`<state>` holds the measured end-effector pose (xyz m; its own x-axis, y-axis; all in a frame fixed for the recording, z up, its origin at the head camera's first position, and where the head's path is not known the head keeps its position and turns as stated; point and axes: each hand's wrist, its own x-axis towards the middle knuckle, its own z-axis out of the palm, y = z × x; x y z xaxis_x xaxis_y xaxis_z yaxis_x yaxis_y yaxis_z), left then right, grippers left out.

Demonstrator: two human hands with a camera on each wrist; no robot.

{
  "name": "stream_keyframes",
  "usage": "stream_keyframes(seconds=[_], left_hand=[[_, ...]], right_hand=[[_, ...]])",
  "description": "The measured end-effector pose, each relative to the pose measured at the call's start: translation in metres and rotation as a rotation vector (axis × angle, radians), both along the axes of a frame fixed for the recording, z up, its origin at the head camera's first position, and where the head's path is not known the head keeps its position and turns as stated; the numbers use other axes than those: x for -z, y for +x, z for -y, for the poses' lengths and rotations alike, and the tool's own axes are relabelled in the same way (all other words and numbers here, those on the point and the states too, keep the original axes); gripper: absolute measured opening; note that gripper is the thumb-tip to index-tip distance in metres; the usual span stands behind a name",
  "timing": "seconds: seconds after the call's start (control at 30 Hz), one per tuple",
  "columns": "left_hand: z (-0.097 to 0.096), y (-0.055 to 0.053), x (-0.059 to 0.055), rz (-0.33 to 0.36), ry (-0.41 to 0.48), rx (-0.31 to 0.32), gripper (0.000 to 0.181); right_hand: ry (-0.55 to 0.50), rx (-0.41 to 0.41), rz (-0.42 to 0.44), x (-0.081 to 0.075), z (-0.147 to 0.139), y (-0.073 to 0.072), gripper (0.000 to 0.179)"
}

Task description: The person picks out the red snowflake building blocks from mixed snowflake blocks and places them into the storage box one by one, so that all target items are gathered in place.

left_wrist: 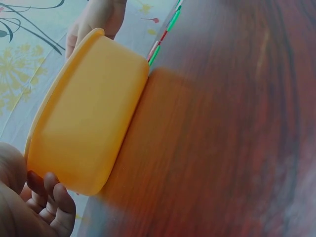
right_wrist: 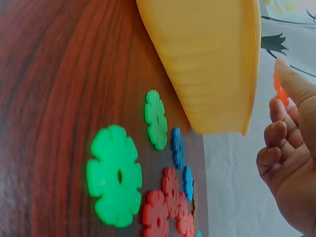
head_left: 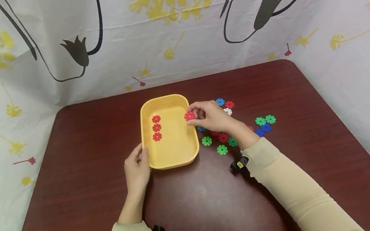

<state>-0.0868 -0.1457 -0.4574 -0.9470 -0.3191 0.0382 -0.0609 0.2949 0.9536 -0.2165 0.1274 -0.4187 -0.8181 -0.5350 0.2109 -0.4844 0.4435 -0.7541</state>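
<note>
A yellow plastic tray (head_left: pixel 172 153) stands on the table, with three red snowflake discs (head_left: pixel 157 127) in a column along the left of its floor. At the tray's near left corner my left hand (head_left: pixel 138 171) grips the rim, thumb on top and fingers curled below it, as the left wrist view shows. My right hand (head_left: pixel 213 116) pinches another red snowflake disc (head_left: pixel 189 115) between thumb and fingers, over the tray's right rim. In the right wrist view that disc (right_wrist: pixel 280 90) appears at the fingertips, higher than the loose discs.
Right of the tray lie scattered snowflake discs: green ones (head_left: pixel 222 150), red ones (head_left: pixel 223 137), blue ones (head_left: pixel 220 102) and a white one (head_left: pixel 227 111). My right forearm partly covers them. A patterned cloth (head_left: pixel 170 55) hangs behind the dark wooden table (head_left: pixel 88 143).
</note>
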Motion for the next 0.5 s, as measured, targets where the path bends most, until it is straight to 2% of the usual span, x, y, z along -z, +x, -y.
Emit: stream_keyframes(seconds=[0.5], left_hand=[[0.001, -0.001, 0.001, 0.01, -0.018, -0.011, 0.037]], right_hand=[[-0.011, -0.053, -0.021, -0.003, 0.021, 0.002, 0.032]])
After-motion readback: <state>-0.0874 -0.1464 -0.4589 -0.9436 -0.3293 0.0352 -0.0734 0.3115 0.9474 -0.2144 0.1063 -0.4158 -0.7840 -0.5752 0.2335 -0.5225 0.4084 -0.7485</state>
